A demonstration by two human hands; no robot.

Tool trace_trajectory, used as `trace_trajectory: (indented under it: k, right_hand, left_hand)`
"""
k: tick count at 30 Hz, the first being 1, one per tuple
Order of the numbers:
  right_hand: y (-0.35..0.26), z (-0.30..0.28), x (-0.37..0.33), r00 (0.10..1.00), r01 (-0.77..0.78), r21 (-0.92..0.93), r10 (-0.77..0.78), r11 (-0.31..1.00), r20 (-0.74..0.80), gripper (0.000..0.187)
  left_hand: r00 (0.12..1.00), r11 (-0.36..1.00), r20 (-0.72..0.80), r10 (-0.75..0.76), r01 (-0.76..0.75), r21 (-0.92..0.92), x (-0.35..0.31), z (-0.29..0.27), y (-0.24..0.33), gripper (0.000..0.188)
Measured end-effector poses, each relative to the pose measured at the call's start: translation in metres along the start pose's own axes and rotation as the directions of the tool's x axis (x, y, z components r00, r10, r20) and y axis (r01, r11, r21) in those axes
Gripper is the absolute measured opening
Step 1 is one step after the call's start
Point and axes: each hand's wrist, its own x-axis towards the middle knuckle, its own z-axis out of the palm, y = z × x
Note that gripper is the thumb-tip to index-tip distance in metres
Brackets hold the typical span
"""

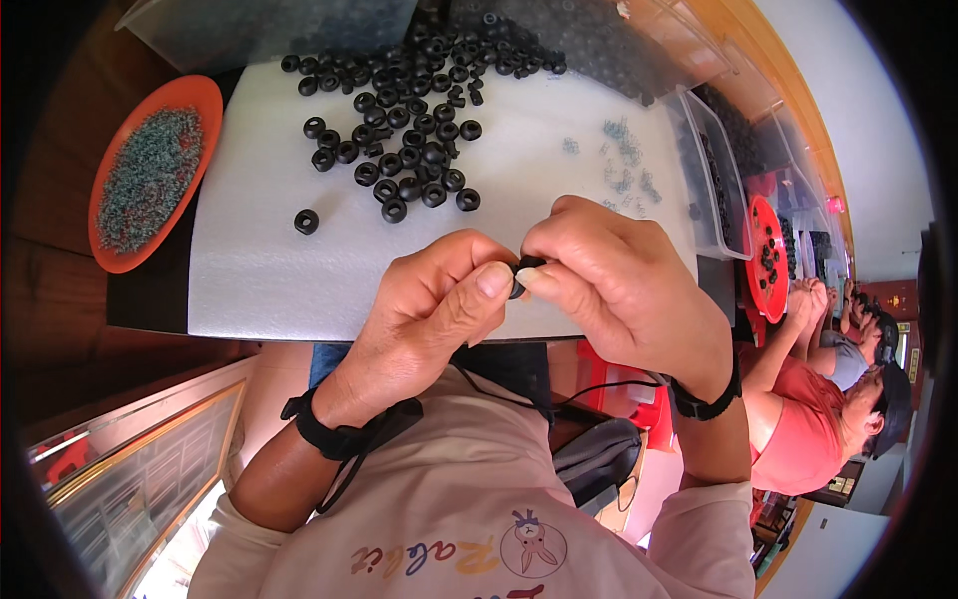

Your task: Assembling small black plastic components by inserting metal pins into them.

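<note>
Near the front edge of the white table mat (259, 270), both of my hands meet on one small black cord lock piece (518, 289). My left hand (434, 299) pinches its round body between thumb and fingers. From the other side, my right hand (609, 275) is closed on a black part (533, 263) at its top; the fingers hide most of it. Beyond my hands lies a loose spread of black ball-shaped pieces with holes (395, 210). Small metal springs (624, 150) are scattered on the mat at the far right.
An orange plate (212, 140) heaped with small springs stands on the left. Clear plastic bins (289, 30) with black pieces line the back, and another clear bin (733, 215) is at the right. A red plate (755, 275) and co-workers (808, 434) are farther right.
</note>
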Motion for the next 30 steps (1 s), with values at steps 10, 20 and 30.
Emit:
trace_trajectory:
  k: [10,20,30]
  right_hand:
    - [-0.010,0.005,-0.003,0.977,-0.183,0.211,0.201,0.960,-0.067,0.011]
    - [-0.020,0.005,-0.004,0.921,-0.306,0.601,0.390,0.738,-0.010,0.011]
    - [-0.016,0.007,-0.016,0.962,-0.126,0.395,0.210,0.910,-0.176,0.016]
  left_hand:
    - [0.998,0.998,-0.029,0.057,-0.058,-0.035,0.001,0.001,-0.004,0.026]
    - [0.999,0.997,-0.028,0.019,-0.021,-0.072,0.000,0.002,0.005,0.036]
    - [0.999,0.998,0.036,0.019,-0.017,-0.069,-0.002,-0.002,0.004,0.034]
